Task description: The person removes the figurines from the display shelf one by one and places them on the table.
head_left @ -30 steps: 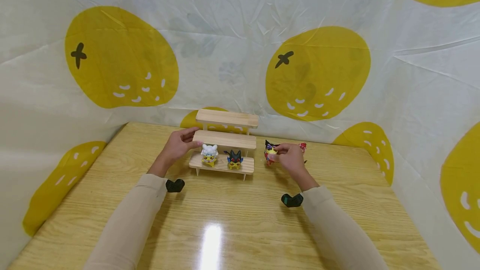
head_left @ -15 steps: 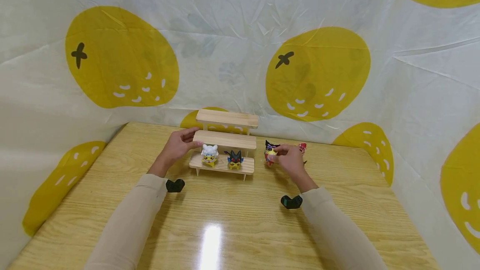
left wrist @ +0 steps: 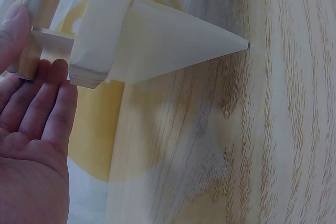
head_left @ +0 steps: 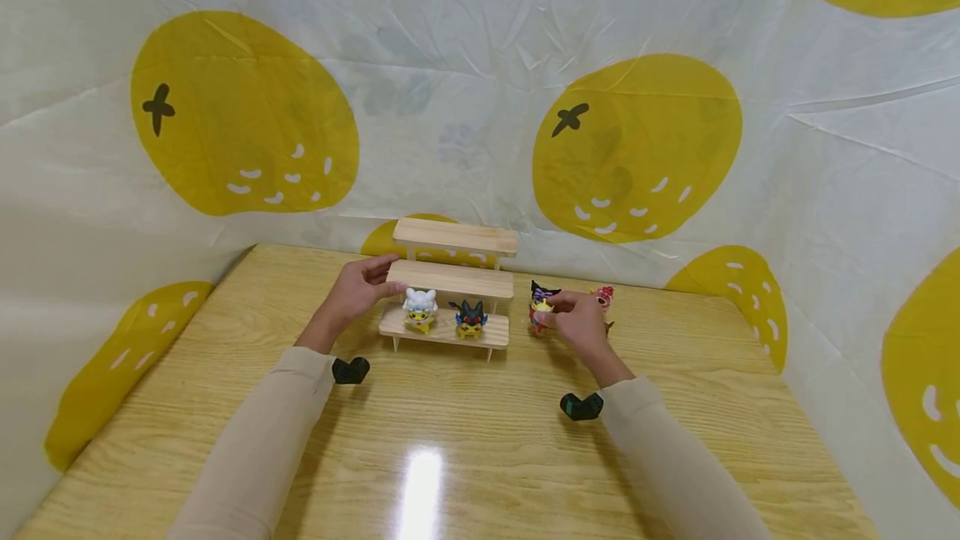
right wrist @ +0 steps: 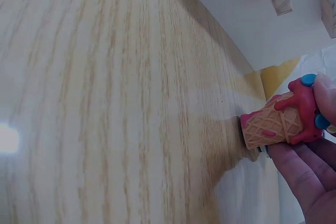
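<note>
In the head view, a three-tier wooden display stand stands on the table. My left hand holds the left end of its middle shelf, with the thumb on one side and the fingers on the other. My right hand pinches a small figurine to the right of the stand. It has a waffle-cone body with red drips and blue dots; its yellow top shows in the head view. On the bottom shelf sit a white-hooded yellow figurine and a black-eared yellow figurine.
Right behind the pinched figurine stands a black-and-purple figure. A red-topped figure is partly hidden by the right hand. A white curtain with yellow fruit prints encloses the wooden table at the back and sides.
My right hand has shifted very slightly, its wrist a little lower and leftward, so more of the red-topped figure shows. The left hand and the stand look the same.
</note>
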### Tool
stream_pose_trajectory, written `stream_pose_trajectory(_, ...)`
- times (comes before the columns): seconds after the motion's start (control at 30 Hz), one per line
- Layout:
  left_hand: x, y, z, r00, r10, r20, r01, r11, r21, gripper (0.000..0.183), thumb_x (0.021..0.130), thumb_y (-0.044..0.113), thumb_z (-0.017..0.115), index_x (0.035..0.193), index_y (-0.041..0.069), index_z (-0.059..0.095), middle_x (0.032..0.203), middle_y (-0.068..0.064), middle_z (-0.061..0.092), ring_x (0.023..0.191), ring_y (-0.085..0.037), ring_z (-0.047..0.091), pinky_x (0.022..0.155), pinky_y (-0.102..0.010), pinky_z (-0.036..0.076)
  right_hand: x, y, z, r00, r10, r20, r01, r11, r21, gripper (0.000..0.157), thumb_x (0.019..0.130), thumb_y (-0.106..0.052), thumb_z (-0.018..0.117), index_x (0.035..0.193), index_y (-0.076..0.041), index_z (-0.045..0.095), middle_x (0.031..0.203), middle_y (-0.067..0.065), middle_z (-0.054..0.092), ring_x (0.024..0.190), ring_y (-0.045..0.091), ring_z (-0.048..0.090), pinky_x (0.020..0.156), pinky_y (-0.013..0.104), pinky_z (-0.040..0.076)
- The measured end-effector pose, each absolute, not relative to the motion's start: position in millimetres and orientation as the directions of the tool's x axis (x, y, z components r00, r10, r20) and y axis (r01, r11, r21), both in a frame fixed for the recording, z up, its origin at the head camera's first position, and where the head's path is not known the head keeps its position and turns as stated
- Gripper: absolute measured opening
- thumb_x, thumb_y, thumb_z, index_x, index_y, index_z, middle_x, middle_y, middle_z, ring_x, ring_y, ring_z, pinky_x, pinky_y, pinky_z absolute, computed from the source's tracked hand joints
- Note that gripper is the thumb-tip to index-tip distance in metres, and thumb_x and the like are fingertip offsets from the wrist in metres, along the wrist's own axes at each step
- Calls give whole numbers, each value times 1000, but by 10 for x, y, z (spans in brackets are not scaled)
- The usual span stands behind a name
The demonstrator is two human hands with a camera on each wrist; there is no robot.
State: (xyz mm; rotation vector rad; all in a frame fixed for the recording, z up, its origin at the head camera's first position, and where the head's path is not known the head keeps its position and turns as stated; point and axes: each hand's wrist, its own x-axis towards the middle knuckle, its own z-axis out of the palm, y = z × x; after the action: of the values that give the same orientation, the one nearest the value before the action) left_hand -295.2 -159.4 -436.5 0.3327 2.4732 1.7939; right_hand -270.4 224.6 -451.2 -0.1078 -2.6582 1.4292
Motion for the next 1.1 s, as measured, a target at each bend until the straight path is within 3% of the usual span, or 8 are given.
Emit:
stream_pose_trajectory(0.6, -2946, -1600, -4353, -975, 214, 55, 120, 306, 945, 68, 100, 23, 72, 160, 8, 43, 167, -19, 38, 153, -38, 42, 121, -52, 43, -2645, 2276, -4504, -995, 56, 79, -33, 565, -825, 30, 90, -17, 82, 114, 0, 76, 103, 16, 75, 89, 24, 63, 74, 28, 49)
stream_pose_trajectory(0.83, -2952, -1619, -4356, -976, 211, 46, 113, 315, 942, 67, 101, 25, 72, 160, 10, 43, 168, -18, 37, 155, -38, 38, 123, -52, 40, -2626, 2317, -4460, -995, 12, 96, -73, 570, -818, 33, 91, -17, 83, 117, 0, 75, 114, 19, 76, 102, 30, 69, 87, 35, 58)
stream_pose_trajectory(1.1, -2940, -1604, -4344, -974, 220, 49, 120, 319, 940, 67, 101, 22, 71, 160, 8, 42, 168, -20, 35, 155, -39, 37, 123, -53, 40, -2558, 2363, -4403, -992, 54, 112, -68, 519, -852, 32, 90, -14, 83, 118, 0, 75, 119, 21, 76, 110, 33, 72, 97, 45, 61)
